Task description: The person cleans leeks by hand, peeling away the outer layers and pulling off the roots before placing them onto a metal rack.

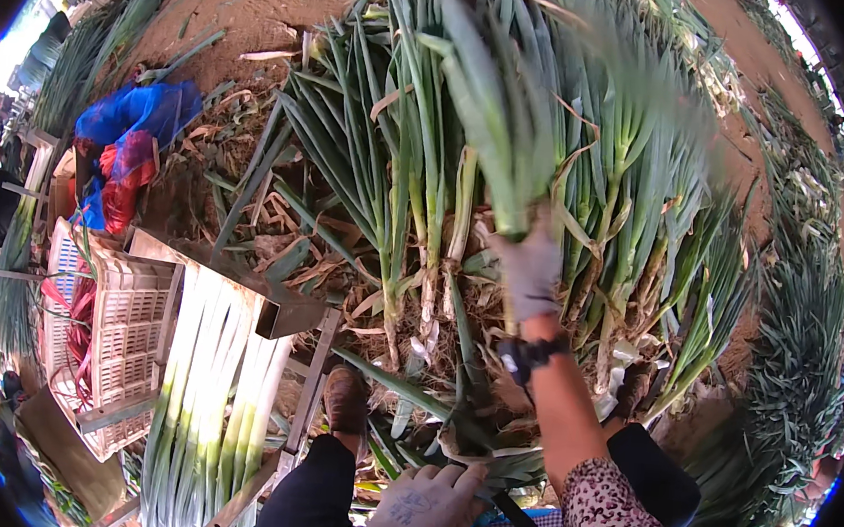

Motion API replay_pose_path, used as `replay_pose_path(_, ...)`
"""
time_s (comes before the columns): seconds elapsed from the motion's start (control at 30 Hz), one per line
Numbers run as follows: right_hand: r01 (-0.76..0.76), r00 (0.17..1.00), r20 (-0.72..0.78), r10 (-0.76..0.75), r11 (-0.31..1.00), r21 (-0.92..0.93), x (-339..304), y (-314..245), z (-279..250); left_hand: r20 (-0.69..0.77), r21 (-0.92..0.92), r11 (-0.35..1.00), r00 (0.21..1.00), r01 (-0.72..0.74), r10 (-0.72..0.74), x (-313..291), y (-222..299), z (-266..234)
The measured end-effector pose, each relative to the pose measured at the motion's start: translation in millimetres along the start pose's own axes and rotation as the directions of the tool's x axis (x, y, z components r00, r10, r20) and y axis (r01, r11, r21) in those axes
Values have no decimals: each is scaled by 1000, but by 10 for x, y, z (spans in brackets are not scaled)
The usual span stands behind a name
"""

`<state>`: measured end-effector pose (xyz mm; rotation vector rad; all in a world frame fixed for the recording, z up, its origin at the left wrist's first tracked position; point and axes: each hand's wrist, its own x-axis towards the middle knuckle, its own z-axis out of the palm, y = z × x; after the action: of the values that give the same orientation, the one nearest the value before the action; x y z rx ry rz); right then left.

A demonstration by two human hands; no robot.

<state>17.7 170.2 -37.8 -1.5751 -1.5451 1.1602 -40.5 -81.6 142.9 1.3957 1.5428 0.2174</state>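
My right hand, in a pale glove, is closed around the lower part of a large green onion. Motion blurs its leaves, which rise away from me. Behind it stands a thick row of green onions with roots and dry leaves at the base. Low in front of my body, my left hand, also gloved, shows its back, the fingers bent over; what they hold, if anything, is hidden. Just beyond those fingers lie loose green leaves.
At left, trimmed green onions lie with white stalks on a metal rack. Beside it stands a white plastic crate with red strips. Blue and red mesh bags lie farther off. More onions line the right side.
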Motion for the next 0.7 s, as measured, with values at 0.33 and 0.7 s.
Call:
replay_pose_path(0.33,445,845,-66,-531,765,-466,232,231,-126,-73,-29,997,995,-71,69,5,-3,51)
replay_pose_path(0.7,-289,857,454,244,957,31,-71,423,361,18,23,1000,1000,9,-9,-24,-54,59)
